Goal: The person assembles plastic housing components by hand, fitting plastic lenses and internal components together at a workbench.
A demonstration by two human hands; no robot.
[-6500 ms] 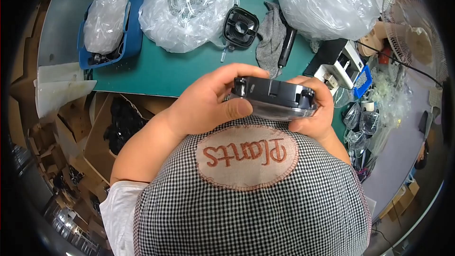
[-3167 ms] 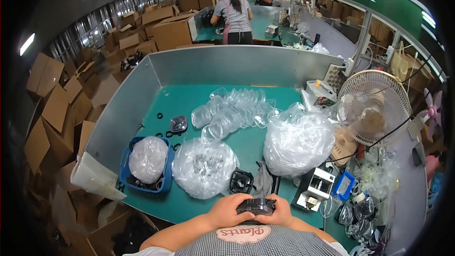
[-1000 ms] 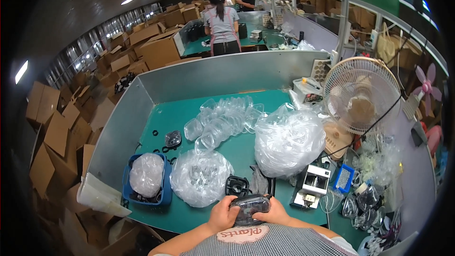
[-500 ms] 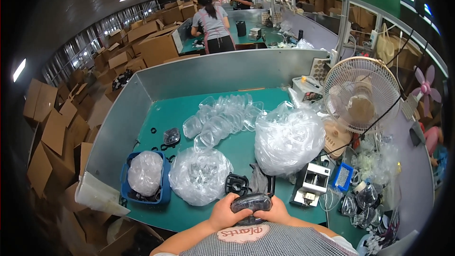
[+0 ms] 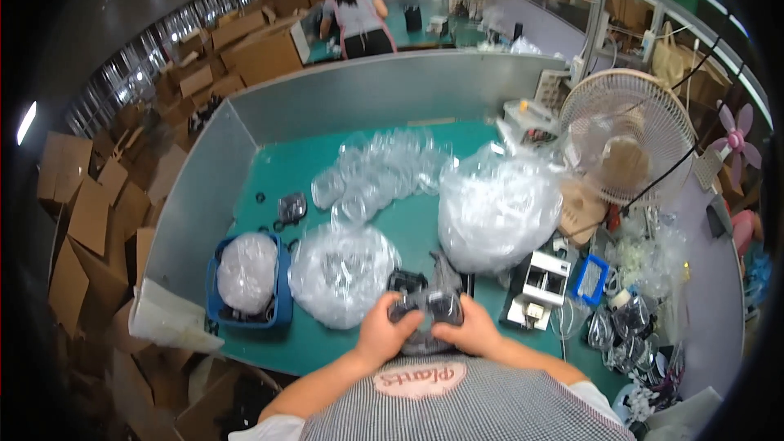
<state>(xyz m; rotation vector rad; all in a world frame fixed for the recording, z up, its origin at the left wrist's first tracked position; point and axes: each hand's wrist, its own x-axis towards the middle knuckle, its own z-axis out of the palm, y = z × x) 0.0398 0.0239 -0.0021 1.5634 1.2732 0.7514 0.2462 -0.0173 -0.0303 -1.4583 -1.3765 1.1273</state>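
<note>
Near the front edge of the green worktop [image 5: 327,171], I am holding a small dark part in clear plastic wrap [image 5: 425,310] with both hands, just above the checked cap at the bottom of the view. My left hand [image 5: 384,335] is closing around its left end, fingers curled over the top; my right hand [image 5: 465,328] is gripping the right end the same way. The part is sitting between the two hands, lifted just off the worktop, close to my body.

Just beyond the hands, a second black part [image 5: 406,280] is lying on the worktop, touching a filled clear bag [image 5: 343,273]. To the left, a blue bin [image 5: 245,278] with another bagged bundle is standing at the worktop's front left corner. A large bag of clear wrappers [image 5: 498,208] is crowding the right side, and a loose heap of clear bags [image 5: 380,180] is spreading over the middle. Grey metal walls [image 5: 367,94] are closing off the back and left edges. The barest stretch of green is lying along the left wall, behind the bin. A standing fan [image 5: 625,135] is rising past the right edge.
</note>
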